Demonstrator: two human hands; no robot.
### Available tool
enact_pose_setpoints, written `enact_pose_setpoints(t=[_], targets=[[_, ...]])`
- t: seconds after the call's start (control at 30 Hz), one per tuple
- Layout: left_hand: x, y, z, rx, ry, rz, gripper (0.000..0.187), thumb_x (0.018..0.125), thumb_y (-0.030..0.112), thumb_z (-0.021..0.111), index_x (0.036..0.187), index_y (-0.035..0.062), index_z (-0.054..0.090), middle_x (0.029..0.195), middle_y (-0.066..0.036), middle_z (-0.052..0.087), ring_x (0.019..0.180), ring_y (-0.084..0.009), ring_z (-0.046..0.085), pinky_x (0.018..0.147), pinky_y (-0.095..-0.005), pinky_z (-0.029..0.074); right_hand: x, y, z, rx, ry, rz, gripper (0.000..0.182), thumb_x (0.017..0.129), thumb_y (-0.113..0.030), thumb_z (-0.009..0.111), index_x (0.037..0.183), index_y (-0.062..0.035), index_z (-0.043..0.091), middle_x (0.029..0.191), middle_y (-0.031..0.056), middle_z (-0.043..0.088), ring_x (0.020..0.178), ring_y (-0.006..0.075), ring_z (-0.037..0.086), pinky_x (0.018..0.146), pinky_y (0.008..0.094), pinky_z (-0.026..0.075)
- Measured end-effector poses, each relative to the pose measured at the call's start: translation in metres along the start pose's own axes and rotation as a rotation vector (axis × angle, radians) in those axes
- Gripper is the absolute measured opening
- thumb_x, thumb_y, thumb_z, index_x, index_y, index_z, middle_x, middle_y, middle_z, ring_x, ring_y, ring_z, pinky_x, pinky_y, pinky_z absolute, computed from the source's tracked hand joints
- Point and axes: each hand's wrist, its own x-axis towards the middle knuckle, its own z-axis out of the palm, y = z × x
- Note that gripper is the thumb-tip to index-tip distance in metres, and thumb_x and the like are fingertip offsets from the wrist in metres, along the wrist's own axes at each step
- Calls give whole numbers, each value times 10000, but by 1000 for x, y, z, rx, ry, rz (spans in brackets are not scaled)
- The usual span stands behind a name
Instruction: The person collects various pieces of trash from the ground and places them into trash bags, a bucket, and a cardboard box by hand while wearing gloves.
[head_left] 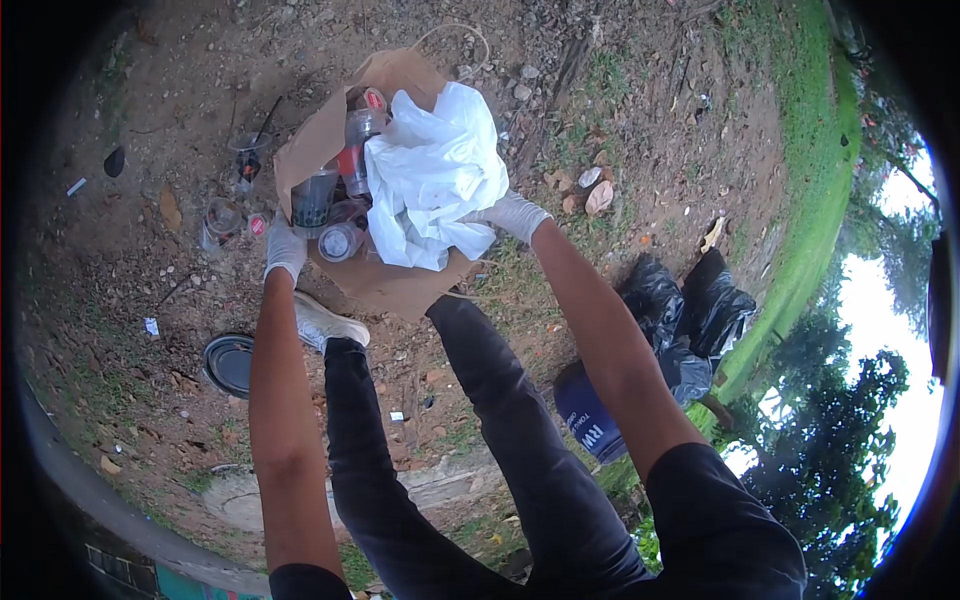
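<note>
A brown paper bag (385, 285) stands open on the dirt ground, its mouth toward me. Inside it are a clear plastic cup with dark contents (314, 197), a bottle with a red band (352, 165) and another clear cup (340, 242). A crumpled white plastic bag (435, 170) fills its right side. My left hand (287, 250), in a white glove, grips the paper bag's near left edge; its fingertips are partly hidden. On the other side, my gloved right hand (512, 215) closes on the white plastic bag, its fingers partly covered by the folds.
Left of the paper bag lie a plastic cup with a straw (248, 160) and another clear cup (220, 218). A black round lid or tray (230, 364) rests near my shoe (328, 322). Black garbage bags (715, 300) and a blue bin (588, 412) stand to the right.
</note>
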Motion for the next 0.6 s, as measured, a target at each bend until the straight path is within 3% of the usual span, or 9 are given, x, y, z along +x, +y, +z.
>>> enact_pose_setpoints(t=[0.03,0.1,0.2,0.27,0.53,0.6], targets=[[0,-4,3,3,1,2,420,875,89,628,1269,-29,542,1124,-220,667,1034,-324,652,879,-374,496,-1,-5,-1,3,1,-3,875,733,-348,867,1434,-42,442,1330,66,587,1170,163,550,992,330,465],[0,-8,13,-531,21,-43,425,885,68,634,1297,2,551,1136,-124,672,1005,-208,642,859,-325,505,-4,-14,-1,43,-44,81,801,734,-349,866,1380,-33,513,1267,63,628,1080,155,587,951,322,482],[-8,7,16,-720,59,-129,431,897,62,634,1320,37,555,1137,-59,658,978,-140,614,826,-294,512,4,4,1,163,-51,81,846,690,-306,901,1389,-45,502,1303,70,613,1147,175,573,995,335,470],[-15,21,18,-684,91,-107,426,910,101,651,1324,59,556,1137,-53,657,956,-142,626,801,-294,522,13,17,2,257,-70,55,860,676,-287,912,1393,-50,498,1318,74,606,1172,182,567,1011,339,465],[-48,49,8,-1049,156,-228,297,946,123,618,1240,90,608,1079,-16,654,907,-131,645,732,-282,541,-20,12,7,-132,-138,-7,881,664,-294,913,1403,-62,494,1357,72,584,1191,185,553,1035,351,448],[-58,53,0,-1007,178,-200,293,952,133,616,1241,89,608,1077,-15,655,904,-129,647,729,-274,540,-26,10,16,130,-143,7,905,659,-308,914,1414,-62,480,1365,71,578,1205,188,543,1049,348,436]])
